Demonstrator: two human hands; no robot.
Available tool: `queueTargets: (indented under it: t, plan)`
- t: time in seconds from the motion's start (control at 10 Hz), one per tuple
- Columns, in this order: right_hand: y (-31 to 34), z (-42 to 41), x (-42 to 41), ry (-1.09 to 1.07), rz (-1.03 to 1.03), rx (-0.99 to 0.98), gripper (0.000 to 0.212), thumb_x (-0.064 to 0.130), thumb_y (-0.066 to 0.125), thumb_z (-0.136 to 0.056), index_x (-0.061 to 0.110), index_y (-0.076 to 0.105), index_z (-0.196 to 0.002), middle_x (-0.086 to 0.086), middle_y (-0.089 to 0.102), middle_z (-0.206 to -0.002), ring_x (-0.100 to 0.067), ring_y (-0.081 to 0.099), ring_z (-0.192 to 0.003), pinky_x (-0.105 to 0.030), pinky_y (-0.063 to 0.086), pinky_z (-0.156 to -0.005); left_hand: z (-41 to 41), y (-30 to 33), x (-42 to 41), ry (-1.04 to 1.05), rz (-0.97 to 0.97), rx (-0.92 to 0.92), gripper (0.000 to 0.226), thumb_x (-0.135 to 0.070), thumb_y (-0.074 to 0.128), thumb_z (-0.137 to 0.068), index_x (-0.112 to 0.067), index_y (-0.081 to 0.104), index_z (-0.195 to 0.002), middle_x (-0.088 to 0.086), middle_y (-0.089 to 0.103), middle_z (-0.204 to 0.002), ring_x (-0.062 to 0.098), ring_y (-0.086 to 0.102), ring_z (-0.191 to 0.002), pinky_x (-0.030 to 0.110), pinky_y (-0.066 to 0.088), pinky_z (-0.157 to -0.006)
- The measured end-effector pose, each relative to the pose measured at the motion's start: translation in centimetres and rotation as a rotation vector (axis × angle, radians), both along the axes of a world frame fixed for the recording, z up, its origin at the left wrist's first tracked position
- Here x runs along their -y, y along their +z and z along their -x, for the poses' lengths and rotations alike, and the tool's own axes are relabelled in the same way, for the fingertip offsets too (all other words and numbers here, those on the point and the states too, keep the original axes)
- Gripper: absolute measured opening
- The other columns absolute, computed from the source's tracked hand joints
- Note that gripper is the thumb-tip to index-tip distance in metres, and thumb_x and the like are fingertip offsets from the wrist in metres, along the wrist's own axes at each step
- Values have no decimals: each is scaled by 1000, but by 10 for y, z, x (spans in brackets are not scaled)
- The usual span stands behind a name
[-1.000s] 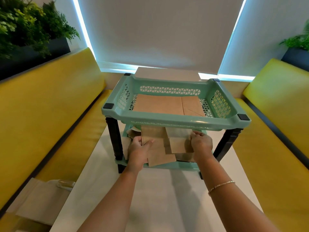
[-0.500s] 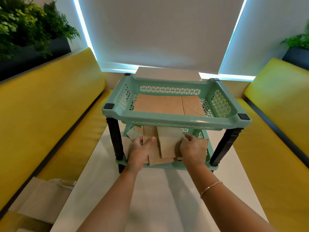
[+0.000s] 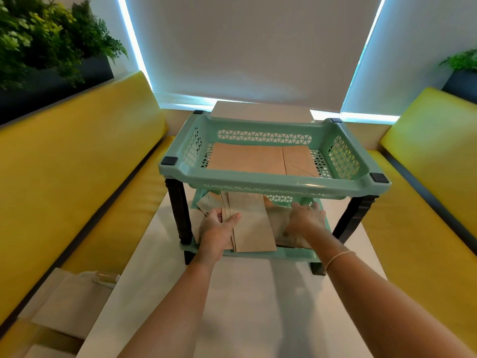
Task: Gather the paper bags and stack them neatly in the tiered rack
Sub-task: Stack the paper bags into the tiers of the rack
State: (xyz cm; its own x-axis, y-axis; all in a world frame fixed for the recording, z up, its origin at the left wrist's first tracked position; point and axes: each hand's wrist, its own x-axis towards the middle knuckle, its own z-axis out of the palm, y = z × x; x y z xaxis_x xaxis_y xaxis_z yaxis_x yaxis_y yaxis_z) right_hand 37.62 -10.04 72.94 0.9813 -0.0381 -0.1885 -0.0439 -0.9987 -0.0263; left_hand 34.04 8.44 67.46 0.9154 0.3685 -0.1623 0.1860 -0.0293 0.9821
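A mint-green tiered rack (image 3: 278, 180) with dark legs stands on the white table (image 3: 245, 306). Flat brown paper bags (image 3: 255, 161) lie in its upper tray. In the lower tray sits a loose pile of brown paper bags (image 3: 251, 223), some sticking out over the front edge. My left hand (image 3: 216, 228) holds the pile's left side, thumb on top of the bags. My right hand (image 3: 305, 218) rests on the pile's right side, fingers reaching in under the upper tray; their tips are hidden.
Yellow benches (image 3: 77, 177) run along both sides of the table. A pale bag with a clear handle (image 3: 77, 298) lies on the left bench. Planters with greenery (image 3: 46, 47) sit above the bench backs. A window blind (image 3: 245, 47) is behind the rack.
Both hands have pushed the pile of bags further into the lower tray. My right hand moved in from the pile's right edge and now lies deeper under the upper tray.
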Motion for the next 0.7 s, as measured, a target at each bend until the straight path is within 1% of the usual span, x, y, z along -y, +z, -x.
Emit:
queueTargets:
  t: [0.1,0.2,0.3,0.4,0.5,0.6,0.7]
  plan:
    - [-2,-8,3,89,195,-84,62,38,72,-71,20,44,-123,-5,53,-123,-26,32,-121,-39,33,-94,0,1,1,9,-4,3,28,-27,71,-81,-16,57,-102,1,68,-98,17,64,-93,34,52,-84]
    - [0,-8,1,99,271,-30,53,38,74,-69,20,54,-114,-4,55,-115,-24,38,-112,-39,34,-93,1,3,2,12,-13,6,26,-26,70,-83,-16,55,-102,-1,65,-97,14,61,-89,26,46,-76]
    - [-1,-7,-3,37,189,35,43,33,73,-71,21,57,-109,-4,54,-114,-24,40,-113,-39,32,-95,2,4,2,15,-40,-3,28,-28,69,-83,-19,52,-104,-5,61,-96,13,57,-91,26,44,-79]
    - [7,-4,-5,37,100,80,30,19,61,-79,19,56,-109,-5,56,-113,-24,46,-111,-39,34,-93,2,3,2,13,-35,-5,26,-28,69,-84,-19,53,-103,-6,62,-93,11,59,-87,25,45,-76]
    - [17,-5,-2,94,120,138,26,20,52,-87,16,53,-112,-7,55,-115,-27,47,-114,-35,38,-97,4,4,2,8,11,10,25,-25,68,-85,-17,55,-104,-7,64,-90,7,61,-82,20,47,-65]
    - [32,5,8,18,-597,190,22,25,47,-95,12,50,-77,-6,56,-69,-23,57,-97,-13,42,-76,2,2,1,10,62,7,29,-24,70,-83,-12,56,-106,0,67,-95,17,66,-88,32,55,-75]
    - [39,13,8,-469,-1709,194,30,25,43,-96,9,56,-74,-5,55,-49,-18,61,-68,-25,52,-59,1,1,1,11,44,-3,23,-26,71,-81,-19,56,-97,2,68,-97,18,66,-90,34,54,-82]
